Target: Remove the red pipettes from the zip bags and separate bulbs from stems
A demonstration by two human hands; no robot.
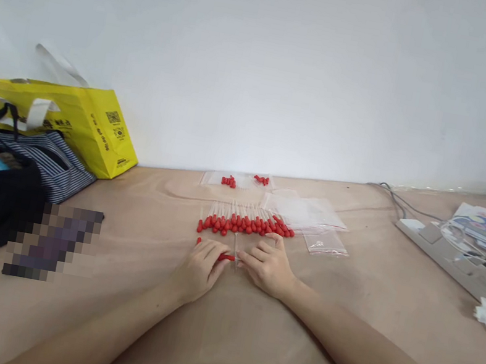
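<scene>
My left hand (199, 270) is closed in a pinch on a small red piece (226, 257), which pokes out between its fingertips toward the right. Close beside it, my right hand (272, 267) pinches a thin pale stick (235, 245) near the red piece's end. Whether the two pieces are joined is too small to tell. Another red tip (199, 241) shows just behind my left hand. Beyond both hands lies a row of red-tipped sticks (240, 224), their pale ends pointing toward the wall.
Clear zip bags (326, 242) lie behind the row, and more red-tipped sticks (228, 181) rest on clear plastic by the wall. At left are a yellow bag (105, 133), a striped bag (66, 170) and a pixelated dark object (53, 243). A power strip (446, 255) with cables sits right.
</scene>
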